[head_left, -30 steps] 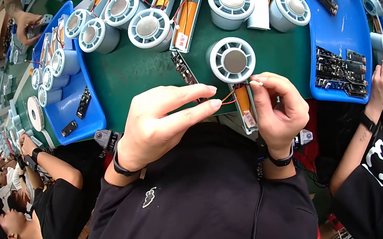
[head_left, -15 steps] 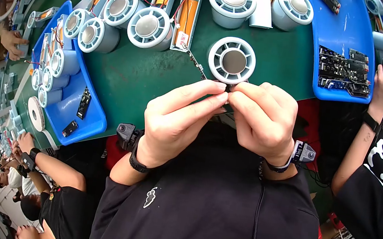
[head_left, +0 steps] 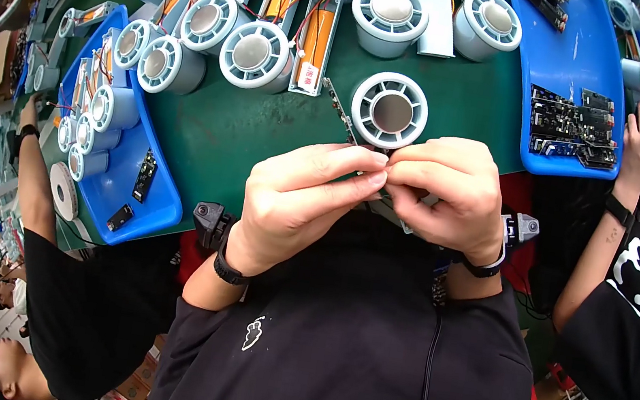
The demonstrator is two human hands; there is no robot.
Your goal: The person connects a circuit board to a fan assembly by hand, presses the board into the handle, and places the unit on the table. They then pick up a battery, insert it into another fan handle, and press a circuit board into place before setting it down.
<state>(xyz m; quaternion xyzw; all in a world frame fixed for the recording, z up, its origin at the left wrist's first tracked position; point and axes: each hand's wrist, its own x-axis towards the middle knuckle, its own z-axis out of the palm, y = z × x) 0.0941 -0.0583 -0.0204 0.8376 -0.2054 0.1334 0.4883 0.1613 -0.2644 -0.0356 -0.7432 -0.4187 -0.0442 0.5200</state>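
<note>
Pinching together now — left hand & right hand have closed fingertip to fingertip on a small part, hidden, just below the round fan housing — wire no longer visible.

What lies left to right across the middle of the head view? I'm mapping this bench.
Blue tray of small housings → left hand → right hand → blue tray of circuit boards → a co-worker's hand.

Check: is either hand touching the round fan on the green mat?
No: the left hand and right hand pinch together in front of the fan, which sits apart on the mat.
</note>
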